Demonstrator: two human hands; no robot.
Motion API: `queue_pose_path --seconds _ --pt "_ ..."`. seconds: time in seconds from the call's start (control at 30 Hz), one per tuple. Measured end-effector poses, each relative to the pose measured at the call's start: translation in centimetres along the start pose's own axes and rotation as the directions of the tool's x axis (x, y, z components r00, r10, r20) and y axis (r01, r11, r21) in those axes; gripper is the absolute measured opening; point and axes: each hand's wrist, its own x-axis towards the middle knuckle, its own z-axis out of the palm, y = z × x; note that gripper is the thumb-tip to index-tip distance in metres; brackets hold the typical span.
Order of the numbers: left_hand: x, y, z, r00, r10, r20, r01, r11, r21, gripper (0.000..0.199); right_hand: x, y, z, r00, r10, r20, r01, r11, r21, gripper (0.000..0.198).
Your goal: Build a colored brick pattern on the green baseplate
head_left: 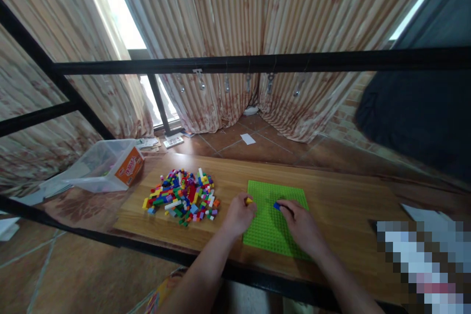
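Observation:
My left hand (238, 214) is closed around a small yellow toy brick (249, 200), at the left edge of a bright green studded baseplate (263, 235). Over the middle of that plate, my right hand (299, 221) pinches a blue brick (277, 205) between thumb and fingers. Whether the blue brick touches the studs I cannot tell. To the left of my left hand lies a loose pile of mixed coloured bricks (184, 194), spread on the wooden table.
A clear plastic bin (106, 162) with an orange label stands beyond the table's left end. The wooden tabletop (346, 206) extends to the right of the plate. A black metal rail (235, 65) crosses beyond the table, before curtains. Papers (248, 139) lie on the tiled floor.

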Motion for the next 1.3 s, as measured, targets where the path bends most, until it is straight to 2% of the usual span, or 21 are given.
queue_pose_path --seconds 0.1,0.23,0.47,0.73,0.93,1.3 --pt "-0.4 -0.1 0.0 0.999 0.046 0.003 -0.046 0.989 0.141 0.011 -0.6 -0.2 0.2 1.0 -0.011 0.003 0.011 1.0 0.005 0.031" --pt "-1.7 0.6 0.0 0.999 0.046 -0.003 -0.043 0.954 0.296 0.013 -1.3 -0.5 0.5 1.0 -0.021 -0.016 0.021 1.0 0.021 0.029" --pt "-2.8 1.0 -0.3 0.998 0.055 0.003 -0.052 0.924 0.379 0.012 -2.2 -1.2 0.6 0.999 -0.018 -0.027 0.019 0.999 0.026 0.026" --pt "-2.0 0.1 -0.4 0.992 0.118 0.04 -0.124 0.962 0.243 0.008 -1.8 -0.7 0.4 0.998 -0.007 -0.055 0.01 0.998 0.059 0.028" --pt "-1.5 1.0 -0.3 0.986 0.157 0.046 -0.161 0.982 0.096 0.013 -1.1 -1.3 0.0 0.998 -0.029 -0.062 0.029 1.0 0.001 0.029" --pt "-0.6 1.9 0.8 0.985 0.169 0.027 -0.17 0.984 0.046 0.026 -0.2 -1.9 -0.8 1.0 0.015 -0.005 -0.015 0.991 -0.136 0.03"
